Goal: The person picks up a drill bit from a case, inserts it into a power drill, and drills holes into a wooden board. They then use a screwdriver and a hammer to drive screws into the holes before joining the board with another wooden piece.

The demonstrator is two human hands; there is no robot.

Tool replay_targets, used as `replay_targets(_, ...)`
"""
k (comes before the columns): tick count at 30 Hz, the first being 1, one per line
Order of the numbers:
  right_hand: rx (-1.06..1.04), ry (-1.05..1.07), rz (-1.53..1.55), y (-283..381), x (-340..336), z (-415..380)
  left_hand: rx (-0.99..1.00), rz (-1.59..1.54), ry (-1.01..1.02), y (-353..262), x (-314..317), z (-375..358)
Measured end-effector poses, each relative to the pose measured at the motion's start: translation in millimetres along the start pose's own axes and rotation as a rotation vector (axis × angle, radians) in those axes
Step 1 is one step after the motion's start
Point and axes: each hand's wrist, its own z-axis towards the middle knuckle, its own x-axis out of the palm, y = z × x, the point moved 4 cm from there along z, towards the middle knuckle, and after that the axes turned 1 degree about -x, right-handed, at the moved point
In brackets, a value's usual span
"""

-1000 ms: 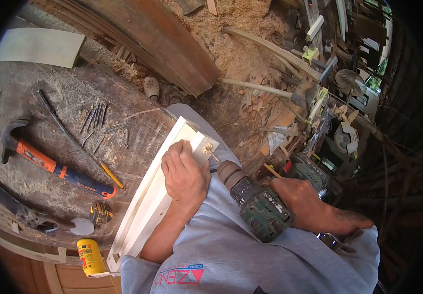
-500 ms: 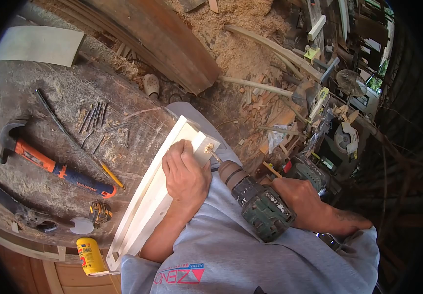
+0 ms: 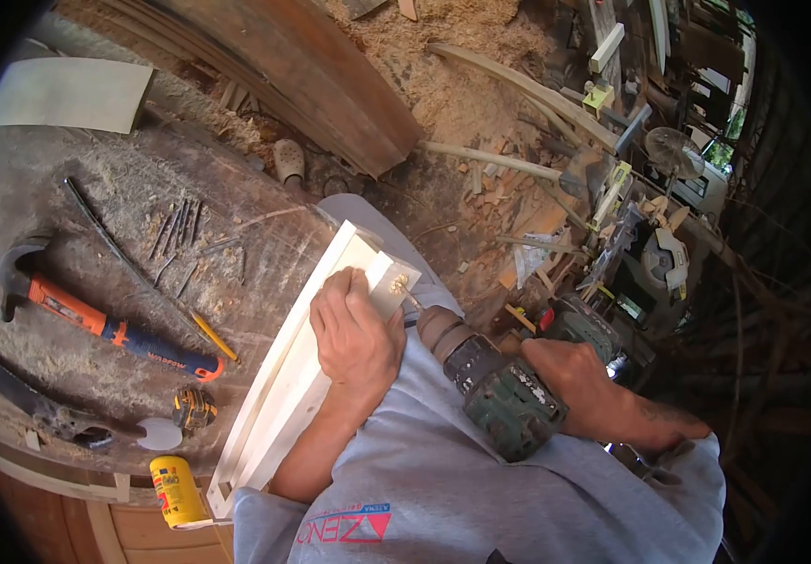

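A pale wooden frame piece [image 3: 278, 406] made of joined boards slants along the bench edge, against my body. My left hand [image 3: 358, 329] is closed over its upper part, fingers wrapped across the board. In my right hand [image 3: 576, 387] is a dark green cordless drill [image 3: 511, 402], gripped by its handle, which the fist mostly hides. The drill's bit meets the end of the board just right of my left hand. Light wood shavings [image 3: 400, 281] cling around the bit, so its tip is hidden.
On the bench [image 3: 264, 310] lie a claw hammer [image 3: 76, 305], several nails [image 3: 177, 228], a yellow pencil [image 3: 214, 336], a tape measure [image 3: 194, 409] and a handsaw [image 3: 10, 381]. A yellow bottle [image 3: 177, 491] lies near the frame's lower end. Sawdust [image 3: 443, 103] and scraps cover the floor.
The view has shifted very slightly, moving the bench items a little within it. My hands, the drill and the frame piece keep nearly the same positions.
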Motion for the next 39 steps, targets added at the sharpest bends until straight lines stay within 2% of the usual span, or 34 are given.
replay_targets(4,0.004,0.016,0.058,1.3,-1.0,-1.1,-0.009,0.013,0.024,0.4,-0.5,0.5)
replay_targets(12,-0.050,-0.149,0.100,-0.6,-1.2,-30.9,-0.005,0.084,-0.048,-0.4,-2.4,-1.2)
replay_targets(14,-0.287,-0.239,0.046,5.9,-15.5,-65.6,0.014,0.114,-0.071,-2.9,-3.8,-1.4)
replay_targets(15,-0.302,-0.261,0.052,1.7,-18.3,-86.9,0.025,0.146,-0.085,-4.6,-4.4,-1.4)
replay_targets(18,-0.387,-0.608,-0.283,-8.5,-12.6,-132.9,0.029,0.218,-0.100,-3.0,0.5,-1.4)
replay_targets(20,0.108,-0.767,0.503,-47.7,-0.5,-132.1,0.057,0.157,-0.111,-6.3,-3.8,-1.9)
replay_targets(24,-0.007,-0.876,0.424,-120.1,58.3,-73.8,0.093,-0.076,-0.067,4.5,-6.1,8.9)
replay_targets(26,-0.063,-0.873,0.432,-141.2,88.0,-49.0,0.147,-0.026,-0.057,5.4,-13.1,27.2)
replay_targets(27,-0.101,-0.867,0.435,-148.3,101.0,-39.1,-0.023,-0.128,-0.057,14.5,-19.7,42.4)
replay_targets(29,-0.125,-0.832,0.511,-166.9,131.7,-25.9,-0.194,-0.206,-0.056,21.8,-27.8,46.1)
replay_targets(31,-0.135,-0.822,0.562,-167.3,143.2,-28.1,-0.070,-0.315,-0.455,12.9,-47.4,43.4)
replay_targets(32,-0.135,-0.821,0.582,-170.0,148.7,-27.4,-0.067,-0.298,-0.447,8.6,-45.7,32.5)
replay_targets(34,-0.168,-0.844,0.617,-174.2,157.4,-21.7,0.248,0.241,-0.279,-18.5,-32.8,-1.6)
replay_targets(35,-0.169,-0.849,0.638,-179.1,162.4,-16.5,0.259,0.257,-0.271,-20.6,-27.6,-13.0)
replay_targets(37,-0.285,-0.929,0.320,-179.8,161.8,-7.8,0.102,0.434,-0.078,-7.8,-9.7,-25.4)
replay_targets(39,-0.241,-0.863,0.364,-176.3,147.5,-8.5,0.078,0.460,-0.066,4.7,-4.7,-15.5)
